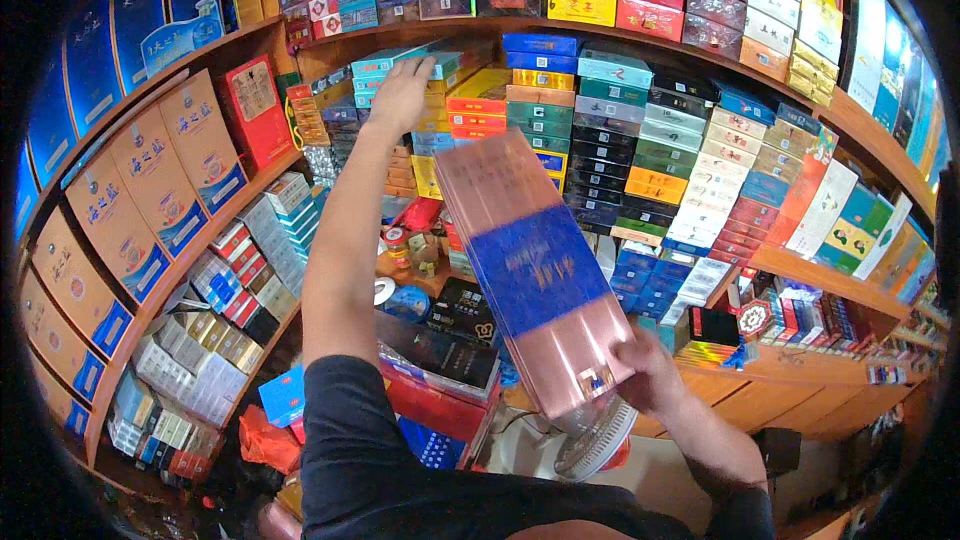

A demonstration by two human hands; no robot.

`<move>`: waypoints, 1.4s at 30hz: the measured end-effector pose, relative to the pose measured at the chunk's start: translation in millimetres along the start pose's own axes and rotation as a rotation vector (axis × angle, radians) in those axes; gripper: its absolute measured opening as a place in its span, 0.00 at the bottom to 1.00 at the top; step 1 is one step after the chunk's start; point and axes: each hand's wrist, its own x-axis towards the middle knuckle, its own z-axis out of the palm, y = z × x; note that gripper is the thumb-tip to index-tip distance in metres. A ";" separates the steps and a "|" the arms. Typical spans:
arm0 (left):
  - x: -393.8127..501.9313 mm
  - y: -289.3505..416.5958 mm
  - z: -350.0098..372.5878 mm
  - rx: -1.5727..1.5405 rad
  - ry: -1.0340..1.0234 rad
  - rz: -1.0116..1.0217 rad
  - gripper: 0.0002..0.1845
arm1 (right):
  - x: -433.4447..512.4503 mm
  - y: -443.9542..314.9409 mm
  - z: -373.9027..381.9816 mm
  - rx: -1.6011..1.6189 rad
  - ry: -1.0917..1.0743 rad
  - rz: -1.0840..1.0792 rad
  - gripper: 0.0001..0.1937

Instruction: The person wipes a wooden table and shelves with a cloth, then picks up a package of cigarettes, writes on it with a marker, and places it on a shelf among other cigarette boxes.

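My right hand grips the lower right end of a long rose-gold and blue box, which is tilted in front of me and bears writing. My left hand reaches up to the shelf and rests, fingers stretched, on or just over a stack of teal cartons; contact cannot be told for certain. Red and yellow cartons are stacked just right of that hand. Further right rise stacks of green, black and pale cartons.
Orange and blue boxes line the left shelves, with small packs below. Under the long box are black boxes, a blue tape roll and an electric fan. A wooden shelf edge runs above my left hand.
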 end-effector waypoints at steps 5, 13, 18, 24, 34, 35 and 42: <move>-1.5 -8.0 20.8 -0.468 0.196 0.045 0.32 | 78.7 -55.2 52.0 0.028 -0.183 -0.045 0.26; -3.5 8.7 -1.3 -0.167 0.060 -0.047 0.35 | 149.6 -74.2 93.7 0.118 -0.058 -0.106 0.30; -3.5 3.5 2.2 -0.037 0.037 0.030 0.42 | 149.9 -62.2 97.1 0.147 -0.003 -0.105 0.30; -4.3 -4.4 -2.2 -0.058 0.025 0.082 0.34 | 136.8 -63.8 106.0 0.066 0.036 -0.114 0.30; -0.7 7.3 -8.2 0.042 -0.020 0.064 0.42 | 149.0 -38.4 158.6 0.169 0.090 -0.151 0.23; 0.0 3.8 -1.1 0.051 0.002 0.080 0.41 | 152.0 -40.5 163.3 0.173 0.094 -0.146 0.23; 10.2 -47.2 46.5 0.052 0.202 0.272 0.39 | 186.1 -63.5 188.5 0.184 0.107 -0.232 0.20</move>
